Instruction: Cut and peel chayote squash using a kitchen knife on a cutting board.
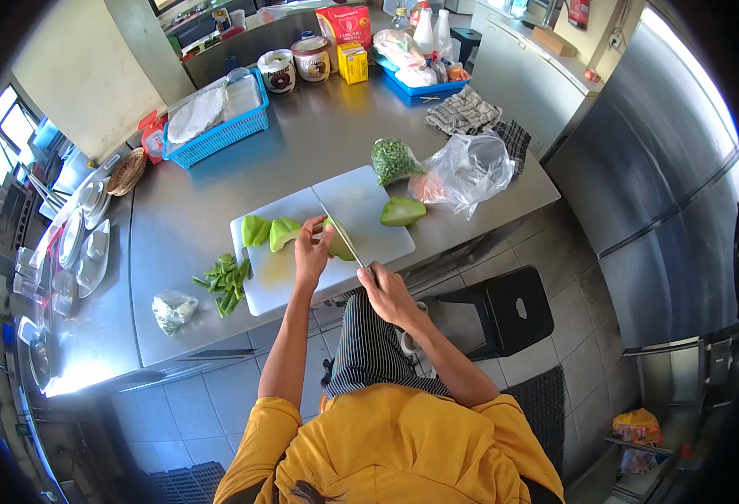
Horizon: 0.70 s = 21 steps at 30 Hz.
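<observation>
My right hand (pixel 387 293) grips the handle of a kitchen knife (pixel 336 225), its long blade slanting up and left over the white cutting board (pixel 369 183). Under the blade lies a piece of light-green vegetable (pixel 343 247), apparently chayote, and my left hand (pixel 312 255) holds it from the left with bent fingers. Two cut chunks, an outer one (pixel 256 230) and an inner one (pixel 283 234), rest on the board beside my left hand. Another large piece (pixel 403 211) lies at the board's right edge. Chopped green beans (pixel 225 280) are heaped at its left corner.
Beyond the board are a bag of chopped greens (pixel 396 161) and a clear plastic bag (pixel 470 173). A small knotted bag (pixel 174 310) lies front left. Farther back stand a blue basket (pixel 221 135) and a blue tray (pixel 416 88). A black stool (pixel 520 310) stands at right.
</observation>
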### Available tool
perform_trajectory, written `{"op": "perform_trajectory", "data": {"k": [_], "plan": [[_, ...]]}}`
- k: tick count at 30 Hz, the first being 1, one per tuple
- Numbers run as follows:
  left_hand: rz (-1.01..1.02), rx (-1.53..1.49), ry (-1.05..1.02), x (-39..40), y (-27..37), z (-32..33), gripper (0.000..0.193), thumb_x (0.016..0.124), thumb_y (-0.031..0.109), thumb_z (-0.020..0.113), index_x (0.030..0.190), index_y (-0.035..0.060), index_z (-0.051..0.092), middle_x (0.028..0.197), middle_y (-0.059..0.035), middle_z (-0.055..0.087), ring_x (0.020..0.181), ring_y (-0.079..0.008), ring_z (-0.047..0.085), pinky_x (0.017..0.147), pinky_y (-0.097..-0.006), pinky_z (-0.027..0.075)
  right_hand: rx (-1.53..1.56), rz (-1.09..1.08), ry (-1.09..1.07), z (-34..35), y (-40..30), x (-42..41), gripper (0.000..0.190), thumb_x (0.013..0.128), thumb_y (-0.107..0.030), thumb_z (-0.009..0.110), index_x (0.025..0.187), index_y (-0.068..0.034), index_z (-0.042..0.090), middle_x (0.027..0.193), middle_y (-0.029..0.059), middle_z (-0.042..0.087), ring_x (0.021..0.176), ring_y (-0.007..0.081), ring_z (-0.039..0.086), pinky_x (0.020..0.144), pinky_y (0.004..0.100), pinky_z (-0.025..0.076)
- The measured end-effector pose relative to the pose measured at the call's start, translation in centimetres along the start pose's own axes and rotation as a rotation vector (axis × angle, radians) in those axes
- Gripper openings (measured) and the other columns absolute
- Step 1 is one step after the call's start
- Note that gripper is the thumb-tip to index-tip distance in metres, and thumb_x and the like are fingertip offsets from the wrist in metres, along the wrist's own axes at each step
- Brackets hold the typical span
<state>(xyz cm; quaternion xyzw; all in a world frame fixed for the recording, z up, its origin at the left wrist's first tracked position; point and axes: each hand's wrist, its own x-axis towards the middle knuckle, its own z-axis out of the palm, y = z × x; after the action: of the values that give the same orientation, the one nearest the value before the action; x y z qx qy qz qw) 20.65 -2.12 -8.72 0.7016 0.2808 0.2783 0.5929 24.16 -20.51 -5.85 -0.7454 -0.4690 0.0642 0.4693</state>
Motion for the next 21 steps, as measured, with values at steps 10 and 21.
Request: {"op": "perform_trajectory", "data": {"k": [10, 21], "plan": [[0.293, 0.066, -0.057, -2.0, -0.2, 0.6, 0.048, 0.078, 0.003, 0.061, 0.122, 0.0077, 0.044, 0.110, -0.0080, 0.056, 0.099, -0.0203, 0.055, 0.073, -0.0297, 0.051, 0.203, 0.260, 0.012, 0.9, 0.8, -0.7, 0.031, 0.094, -0.029, 0.038, 0.089, 0.001, 0.045, 0.068, 0.0189, 0.056, 0.065, 0.0381, 0.056, 0.057, 0.0425, 0.042], [0.208, 0.005, -0.046, -2.5, 1.2, 0.9, 0.044, 0.078, 0.002, 0.061, 0.117, 0.0068, 0.043, 0.108, -0.0109, 0.057, 0.092, -0.0208, 0.058, 0.071, -0.0307, 0.051, 0.015, -0.004, 0.034, 0.8, -0.3, -0.9, 0.025, 0.093, -0.023, 0.040, 0.094, 0.001, 0.041, 0.067, 0.0243, 0.051, 0.060, 0.0421, 0.052, 0.051, 0.0471, 0.042]]}}
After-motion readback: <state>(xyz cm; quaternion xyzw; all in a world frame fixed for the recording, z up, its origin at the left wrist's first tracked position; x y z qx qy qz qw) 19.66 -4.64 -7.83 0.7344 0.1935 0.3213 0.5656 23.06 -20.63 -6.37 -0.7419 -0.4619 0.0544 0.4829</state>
